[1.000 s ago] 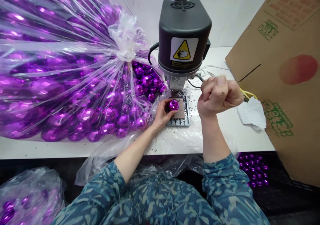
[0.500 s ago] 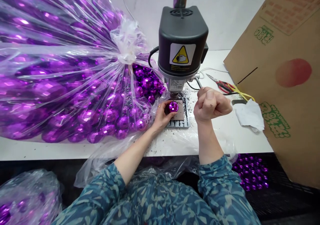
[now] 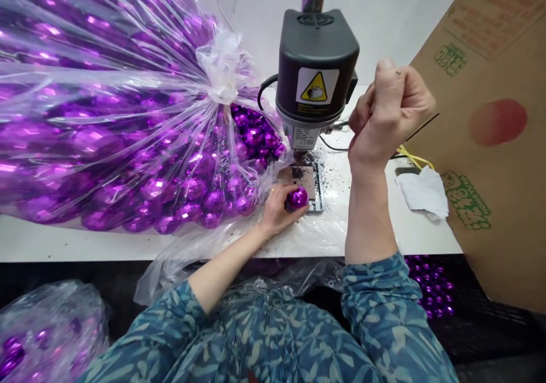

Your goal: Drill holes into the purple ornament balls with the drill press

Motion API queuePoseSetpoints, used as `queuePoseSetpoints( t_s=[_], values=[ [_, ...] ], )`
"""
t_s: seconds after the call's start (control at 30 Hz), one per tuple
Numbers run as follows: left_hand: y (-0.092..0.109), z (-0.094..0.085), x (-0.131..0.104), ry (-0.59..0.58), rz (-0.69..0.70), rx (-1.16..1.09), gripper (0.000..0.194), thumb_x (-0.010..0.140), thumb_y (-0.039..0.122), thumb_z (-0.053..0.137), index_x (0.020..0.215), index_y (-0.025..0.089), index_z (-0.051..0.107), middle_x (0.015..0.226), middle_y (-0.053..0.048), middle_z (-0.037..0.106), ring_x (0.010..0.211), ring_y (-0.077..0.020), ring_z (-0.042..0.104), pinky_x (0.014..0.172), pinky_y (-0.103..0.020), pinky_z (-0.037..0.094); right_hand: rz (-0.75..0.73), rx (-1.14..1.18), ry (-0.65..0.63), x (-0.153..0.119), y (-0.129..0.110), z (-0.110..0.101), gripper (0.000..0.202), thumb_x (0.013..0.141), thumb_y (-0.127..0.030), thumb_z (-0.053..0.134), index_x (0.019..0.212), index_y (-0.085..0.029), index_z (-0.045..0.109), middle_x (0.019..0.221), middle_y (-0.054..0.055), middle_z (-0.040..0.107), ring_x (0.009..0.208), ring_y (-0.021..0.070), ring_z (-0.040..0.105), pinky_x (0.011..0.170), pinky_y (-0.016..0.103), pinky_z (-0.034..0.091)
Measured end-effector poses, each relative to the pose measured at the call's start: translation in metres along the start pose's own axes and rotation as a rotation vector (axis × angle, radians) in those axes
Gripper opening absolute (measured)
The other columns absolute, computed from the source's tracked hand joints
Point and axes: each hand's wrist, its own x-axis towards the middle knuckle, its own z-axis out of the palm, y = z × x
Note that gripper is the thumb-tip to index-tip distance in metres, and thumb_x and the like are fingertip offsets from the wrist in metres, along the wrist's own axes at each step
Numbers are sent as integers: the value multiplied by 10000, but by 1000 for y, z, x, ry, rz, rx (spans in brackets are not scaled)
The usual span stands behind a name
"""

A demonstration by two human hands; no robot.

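The left hand (image 3: 275, 208) is closed on one faceted purple ball (image 3: 297, 198), thumb and fingers on opposite sides, gap equal to the ball's width. The ball is located at the near edge of the board (image 3: 307, 179); contact with the board cannot be determined. Dark shavings (image 3: 298, 173) lie on the board, just beyond the grip. Above these is the drill chuck (image 3: 300, 155), below the motor housing (image 3: 318, 53). Left of the grip: plastic bag (image 3: 228, 65) of purple balls. Right of the grip, raised: right hand (image 3: 390, 113), fingers curled tight, contents hidden. Farther right: white cloth (image 3: 423, 192), then carton (image 3: 482, 161).
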Motion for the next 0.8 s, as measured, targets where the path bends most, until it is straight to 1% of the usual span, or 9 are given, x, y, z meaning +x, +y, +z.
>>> queuePoseSetpoints(
  t_s=[0.1, 0.2, 0.27, 0.33, 0.43, 0.53, 0.63, 0.7, 0.8],
  values=[
    [28, -30, -46, -215, 261, -66, 558, 829, 479, 778, 1240, 166, 565, 940, -85, 711, 818, -195, 693, 703, -302, 558, -2, 77, -16, 1, 2, 1, 627, 802, -707, 611, 584, -262, 227, 413, -96, 246, 316, 43, 203, 358, 291, 112],
    [39, -57, -107, -539, 418, -11, 514, 884, 580, 671, 1212, 187, 626, 929, -106, 733, 689, -189, 688, 586, -285, 529, -10, 127, -5, 1, 5, 2, 633, 798, -719, 620, 592, -276, 217, 400, -105, 216, 306, 46, 178, 350, 303, 81],
    [35, -68, -144, -772, 284, 75, 440, 948, 541, 590, 1224, 204, 651, 1068, -150, 744, 726, -221, 720, 591, -308, 545, -23, 128, 10, 2, 6, 3, 652, 789, -756, 595, 596, -280, 193, 392, -108, 194, 299, 44, 164, 346, 310, 62],
    [27, -71, -170, -963, -50, 153, 410, 985, 445, 541, 1324, 230, 622, 1227, -166, 712, 796, -259, 746, 633, -343, 572, -18, 104, 9, 1, 6, 3, 667, 784, -776, 573, 597, -271, 180, 399, -102, 193, 305, 46, 167, 353, 314, 72],
    [22, -68, -179, -1074, -454, 266, 433, 931, 267, 574, 1359, 221, 621, 1245, -167, 707, 794, -293, 754, 652, -379, 583, 4, 29, -11, -2, 3, -1, 660, 813, -751, 557, 595, -250, 188, 407, -89, 235, 331, 52, 195, 381, 307, 131],
    [39, -71, -147, -1158, -464, 133, 283, 843, 198, 672, 1116, 210, 743, 1048, -119, 763, 740, -280, 746, 643, -365, 581, 41, -2, -25, -5, -1, -4, 622, 871, -672, 556, 608, -236, 199, 418, -89, 261, 353, 45, 229, 416, 279, 165],
    [60, -81, -79, -1177, -305, -314, 186, 936, 264, 624, 1083, 250, 737, 1005, -40, 787, 853, -216, 757, 769, -310, 599, 44, 64, -32, -7, -3, -5, 583, 905, -562, 585, 598, -224, 223, 427, -93, 265, 347, 20, 251, 420, 243, 153],
    [61, -85, -23, -931, -293, -334, 249, 1019, 256, 486, 1115, 213, 712, 1025, -42, 788, 902, -175, 749, 822, -291, 594, 25, 105, -27, -7, -3, -5, 562, 918, -495, 597, 581, -215, 246, 419, -95, 282, 339, 5, 256, 411, 227, 143],
    [36, -78, 55, -541, -256, 160, 309, 995, 126, 426, 1169, 159, 679, 1109, -103, 742, 1035, -228, 688, 949, -416, 564, 13, 149, -15, -8, -1, -5, 541, 917, -448, 613, 570, -206, 277, 406, -102, 308, 337, 2, 260, 402, 214, 156]
  ],
)
